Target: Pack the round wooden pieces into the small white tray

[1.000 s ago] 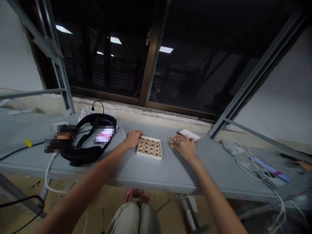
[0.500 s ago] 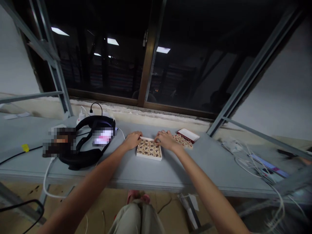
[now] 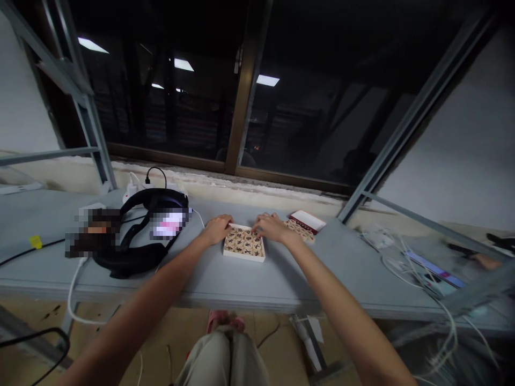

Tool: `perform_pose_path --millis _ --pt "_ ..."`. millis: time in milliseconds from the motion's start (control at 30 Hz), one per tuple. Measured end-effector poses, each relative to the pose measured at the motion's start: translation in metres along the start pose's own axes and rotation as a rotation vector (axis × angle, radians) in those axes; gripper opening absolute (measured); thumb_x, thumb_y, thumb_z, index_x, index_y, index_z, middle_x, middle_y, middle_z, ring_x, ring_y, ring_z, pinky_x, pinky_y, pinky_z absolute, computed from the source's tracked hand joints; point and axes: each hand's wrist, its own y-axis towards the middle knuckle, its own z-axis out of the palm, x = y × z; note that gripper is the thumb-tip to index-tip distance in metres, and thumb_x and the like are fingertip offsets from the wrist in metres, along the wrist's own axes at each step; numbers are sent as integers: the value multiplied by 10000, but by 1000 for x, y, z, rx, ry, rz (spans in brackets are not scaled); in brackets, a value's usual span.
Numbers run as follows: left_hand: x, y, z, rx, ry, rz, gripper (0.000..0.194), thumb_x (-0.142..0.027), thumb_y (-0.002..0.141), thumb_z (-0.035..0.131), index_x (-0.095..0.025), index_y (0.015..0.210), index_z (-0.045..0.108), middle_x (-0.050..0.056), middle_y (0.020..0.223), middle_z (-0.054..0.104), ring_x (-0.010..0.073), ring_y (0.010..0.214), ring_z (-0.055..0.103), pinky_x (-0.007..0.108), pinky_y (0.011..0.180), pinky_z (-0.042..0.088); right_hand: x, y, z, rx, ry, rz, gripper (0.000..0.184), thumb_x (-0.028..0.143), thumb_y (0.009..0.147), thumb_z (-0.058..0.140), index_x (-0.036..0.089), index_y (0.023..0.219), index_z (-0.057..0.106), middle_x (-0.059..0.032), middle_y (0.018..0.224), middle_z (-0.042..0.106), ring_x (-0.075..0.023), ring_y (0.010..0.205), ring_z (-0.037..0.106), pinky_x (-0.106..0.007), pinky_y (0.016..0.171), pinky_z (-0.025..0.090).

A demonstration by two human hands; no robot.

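Note:
A shallow white box point(image 3: 244, 259) lies on the grey table, with rows of round wooden xiangqi pieces point(image 3: 243, 242) in it, marked in dark characters. My left hand point(image 3: 218, 229) is closed at the box's far left corner, its fingertips on the rim. Over the far right corner, my right hand point(image 3: 270, 227) has its fingers bent down onto a xiangqi piece, which they mostly hide. Just beyond my right hand, red-marked xiangqi pieces point(image 3: 302, 230) lie together beside a second box or lid point(image 3: 309, 221), white inside with a dark red side.
To the left sits a black headset point(image 3: 132, 262) with cables, near a lit screen point(image 3: 169, 224). A power plug point(image 3: 131, 192) stands by the wall. On the right lie tangled white cables point(image 3: 396, 262) and a flat device point(image 3: 436, 269). Metal posts point(image 3: 368, 182) frame the table before a dark window.
The view has shifted slightly. My right hand has moved a little left over the box's far edge, while my left hand stays at the corner.

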Motion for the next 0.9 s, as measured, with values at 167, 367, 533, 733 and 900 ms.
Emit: perform_pose_path --millis 167,367,533,733,900 --pt "4 2 4 -11 -19 15 204 -163 826 440 -167 966 589 74 975 638 207 936 590 309 825 446 -3 0 4 -87 94 -5 132 208 796 663 203 926 684 -78 1074 602 -231 1076 497 -335 881 353" --pt "-1 0 2 -6 -26 -2 211 -157 823 442 -157 970 594 77 976 639 205 941 589 307 831 449 -10 -3 18 -196 262 -4 106 180 761 666 188 865 650 -44 1005 634 -198 990 540 -293 846 372" --pt "-9 -5 -1 14 -16 4 210 -153 828 448 -154 982 592 76 1019 638 202 984 581 305 869 443 -18 0 35 -261 374 -38 88 188 737 641 184 823 623 -30 876 625 -178 827 558 -269 749 396" --pt "-10 -7 1 18 40 -13 210 -177 837 448 -160 990 591 83 1019 644 221 984 588 320 855 453 -19 1 47 -293 476 -61 35 229 738 584 202 754 568 -26 819 622 -175 746 568 -275 688 414" --pt "-11 -10 -1 51 102 -23 223 -190 864 435 -163 1033 578 75 1053 629 214 1011 574 325 872 452 -19 -1 51 -357 503 36 145 355 748 578 225 811 581 -12 768 659 -183 679 595 -288 650 424"
